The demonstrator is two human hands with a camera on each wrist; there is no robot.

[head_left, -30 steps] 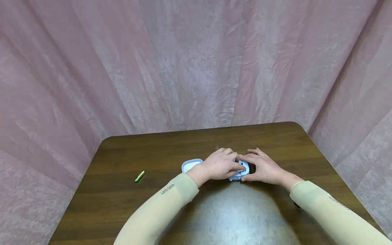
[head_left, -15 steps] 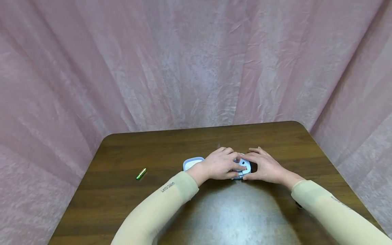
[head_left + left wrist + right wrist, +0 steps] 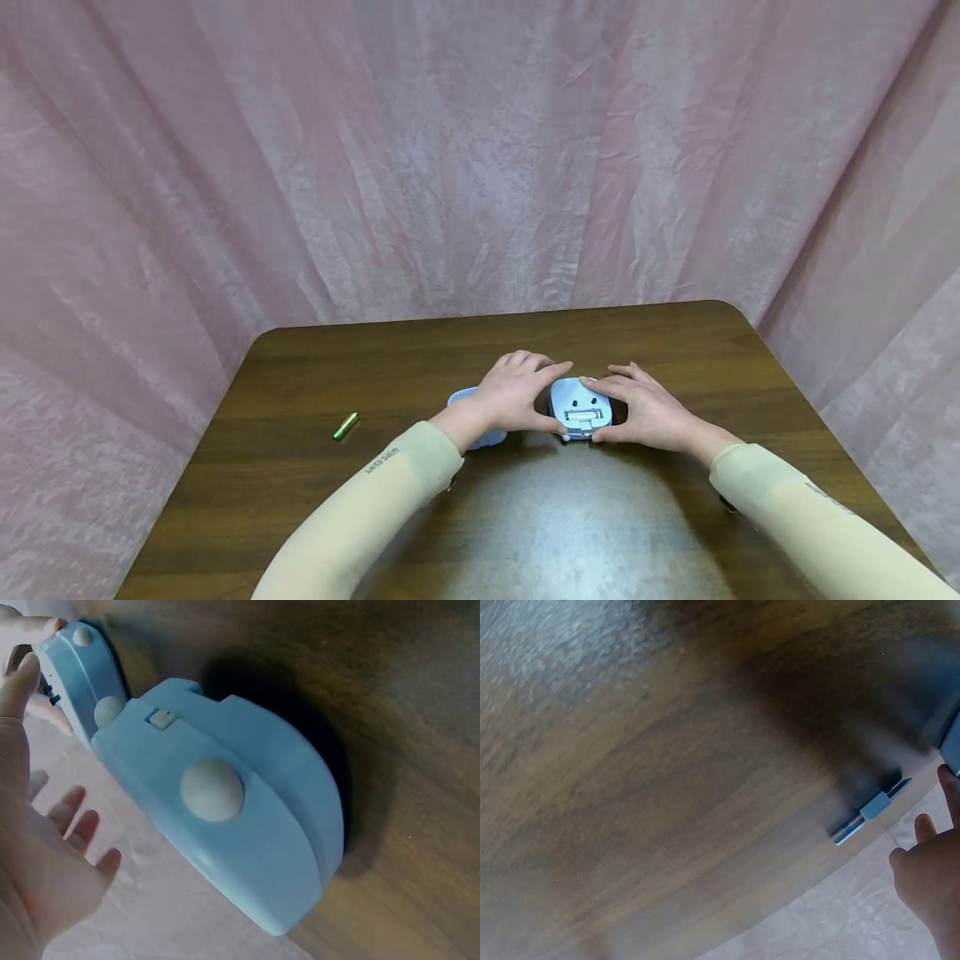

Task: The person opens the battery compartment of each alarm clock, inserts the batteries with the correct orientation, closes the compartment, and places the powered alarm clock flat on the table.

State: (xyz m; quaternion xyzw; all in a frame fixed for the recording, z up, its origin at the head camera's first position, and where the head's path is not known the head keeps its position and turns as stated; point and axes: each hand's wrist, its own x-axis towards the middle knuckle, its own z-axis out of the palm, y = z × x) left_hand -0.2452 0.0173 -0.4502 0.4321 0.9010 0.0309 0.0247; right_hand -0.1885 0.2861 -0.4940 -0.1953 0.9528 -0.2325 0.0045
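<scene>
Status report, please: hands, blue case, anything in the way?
Right hand gripping rounded-square light-blue plastic case. Left hand, fingers spread, at its opposite side. Slot on top uncovered. Nothing seen blocking it.

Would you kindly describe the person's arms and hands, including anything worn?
The left sleeve and right sleeve are close-fitting pale cream, with light green cuffs ending at the wrists. Each bears small dark lettering, too blurred to read surely. The left hand and right hand are bare.
</scene>
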